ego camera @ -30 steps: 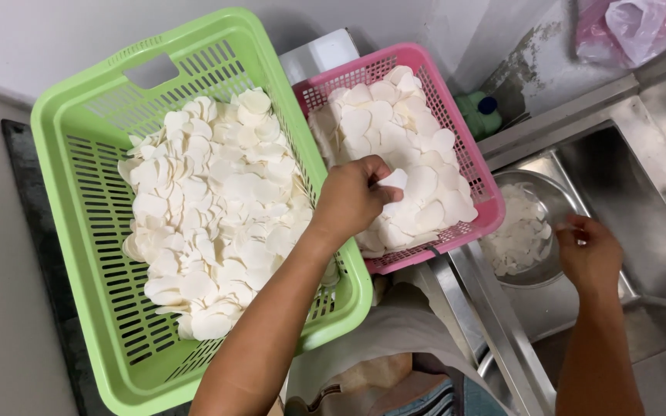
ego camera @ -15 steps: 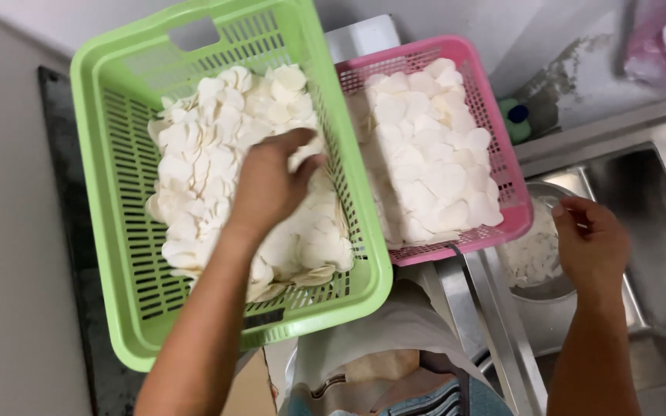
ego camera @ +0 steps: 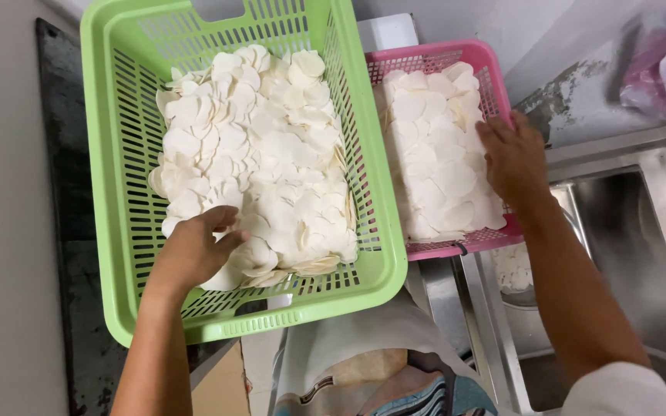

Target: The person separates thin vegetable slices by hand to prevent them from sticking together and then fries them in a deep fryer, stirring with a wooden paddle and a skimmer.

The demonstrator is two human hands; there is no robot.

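Left hand (ego camera: 194, 250), lower left of frame: fingers loosely spread, palm down on the near edge of the heap of white round slices (ego camera: 256, 154) in the green basket (ego camera: 117, 231); nothing pinched. Heap extends up-frame and rightward from that hand. Right hand (ego camera: 512, 158), right of centre: fingers spread flat, touching the right edge of the slices in the pink basket (ego camera: 456, 246). Baskets stand side by side, touching. Steel sink (ego camera: 634, 254) at lower right.
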